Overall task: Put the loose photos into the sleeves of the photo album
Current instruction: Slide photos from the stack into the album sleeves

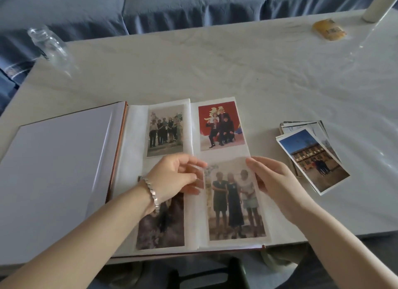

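While L hand point(176, 174) pinches sleeve point(197, 215), R hand point(277, 178) holds 3-person photo point(233, 202).

I see soft, dim daylight over the pale worktop point(237, 62), with white glare streaks at its far right. Shadows are faint. Edges bow outward, and detail is slightly blurred throughout.
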The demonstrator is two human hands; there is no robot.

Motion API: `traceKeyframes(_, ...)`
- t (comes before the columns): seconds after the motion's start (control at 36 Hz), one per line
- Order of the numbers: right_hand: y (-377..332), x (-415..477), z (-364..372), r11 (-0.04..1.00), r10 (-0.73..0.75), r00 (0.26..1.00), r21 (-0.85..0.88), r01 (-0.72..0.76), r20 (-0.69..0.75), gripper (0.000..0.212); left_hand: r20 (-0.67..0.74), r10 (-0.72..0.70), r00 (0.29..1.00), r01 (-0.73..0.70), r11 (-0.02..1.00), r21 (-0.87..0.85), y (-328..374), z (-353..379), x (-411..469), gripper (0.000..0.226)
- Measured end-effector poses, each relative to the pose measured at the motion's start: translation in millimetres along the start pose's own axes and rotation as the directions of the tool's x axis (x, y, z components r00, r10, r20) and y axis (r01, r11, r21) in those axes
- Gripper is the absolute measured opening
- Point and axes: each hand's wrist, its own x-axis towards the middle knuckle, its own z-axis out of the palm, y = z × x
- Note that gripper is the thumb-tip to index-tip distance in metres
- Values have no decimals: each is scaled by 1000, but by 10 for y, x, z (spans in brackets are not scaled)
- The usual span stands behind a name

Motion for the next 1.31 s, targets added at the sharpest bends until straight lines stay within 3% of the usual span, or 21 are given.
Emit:
traceKeyframes(0.11, -132, 23, 146, 996, -78, 979, 55, 69, 187, 25, -96, 84, 992, -60, 972, 225, 15, -92, -58, 23)
traceKeyframes(0.17, -142, 37, 274, 992, -121, 960, 8, 123, 252, 31, -153, 162, 975, -125, 966, 225, 48, -143, -72, 8)
traceKeyframes(0.19, -137, 39, 341, 988, -130, 947, -38, 148, 295, 39, -138, 156, 978, -133, 978, 162, 81, -175, -75, 16)
traceKeyframes(0.22, -142, 27, 413, 981, -129, 932, -93, 169, 340, 44, -112, 130, 985, -123, 990, 64, 130, -198, -77, 38)
traceKeyframes(0.28, -142, 0, 540, 962, -116, 904, -178, 205, 411, 41, -96, 40, 995, -45, 997, -57, 155, -265, -23, 70)
traceKeyframes(0.33, -124, -25, 591, 911, -125, 887, -301, 280, 445, 34, -201, 60, 978, -51, 997, 50, 145, -306, 19, 50)
traceKeyframes(0.39, -85, -15, 549, 800, -176, 895, -470, 373, 411, 26, -336, 128, 933, -53, 973, 223, 66, -350, 84, 49)
traceKeyframes(0.47, -26, 39, 313, 664, -268, 928, -648, 372, 258, 28, -410, 202, 889, -5, 901, 433, -110, -378, 121, 90)
traceKeyframes(0.56, 35, 97, -31, 563, -336, 939, -784, 263, 73, 30, -321, 354, 879, -38, 721, 691, -297, -370, 136, 79)
traceKeyframes(0.64, 82, 123, -382, 441, -324, 942, -895, 73, -83, 41, -160, 475, 865, -169, 577, 799, -392, -315, 190, 56)
traceKeyframes(0.75, 135, 88, -733, 286, -201, 945, -938, -196, -259, 68, -69, 364, 929, -118, 467, 876, -378, -252, 225, 57)
traceKeyframes(0.86, 175, 70, -868, 175, -136, 955, -955, -239, -263, 67, -115, 354, 928, -55, 436, 898, -304, -227, 258, 53)
traceKeyframes(1.0, 130, 26, -905, 136, -153, 973, -979, -154, -174, 63, -155, 362, 919, -35, 467, 884, -215, -212, 269, 43)
traceKeyframes(1.14, 59, 4, -940, 191, -143, 983, -978, -82, -111, 44, -163, 328, 931, -16, 481, 877, -165, -206, 258, 39)
traceKeyframes(1.31, 71, 17, -933, 158, -171, 979, -984, -83, -110, 28, -166, 308, 937, -5, 488, 873, -111, -163, 245, 37)
